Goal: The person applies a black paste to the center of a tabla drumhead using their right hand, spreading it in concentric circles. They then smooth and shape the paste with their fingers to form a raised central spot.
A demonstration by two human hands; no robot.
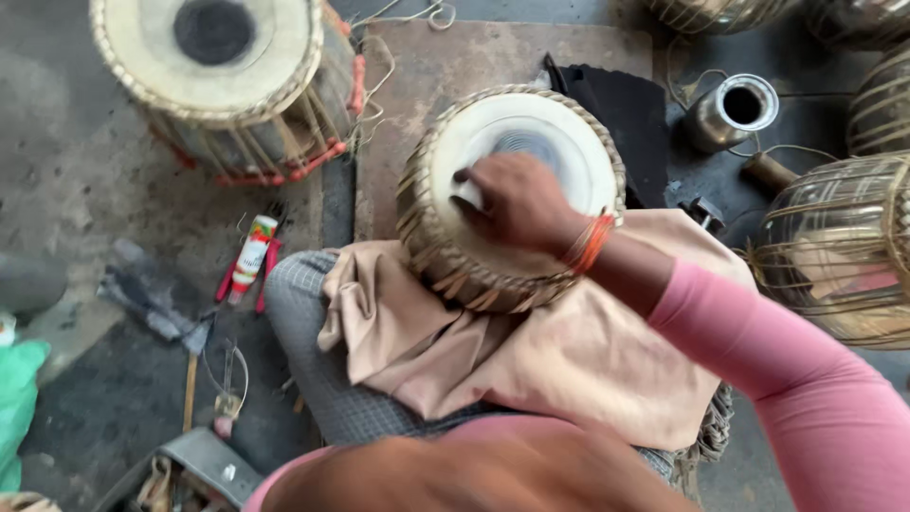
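A small drum (559, 128) with a pale skin, a dark centre patch and woven lacing rests tilted on a beige cloth (493, 351) over my lap. My right hand (517, 204), with orange threads at the wrist and a pink sleeve, presses on the skin with its fingers curled down. Whatever lies beneath the fingers is hidden. A blurred forearm (455, 479) crosses the bottom edge, and my left hand is out of frame.
A second laced drum (218, 76) stands at the top left. Brass-coloured drum shells (834, 246) crowd the right side beside a metal cup (735, 109). A black cloth (626, 109) lies behind the drum. A tube (252, 251), scraps and an open box (190, 469) lie on the floor at left.
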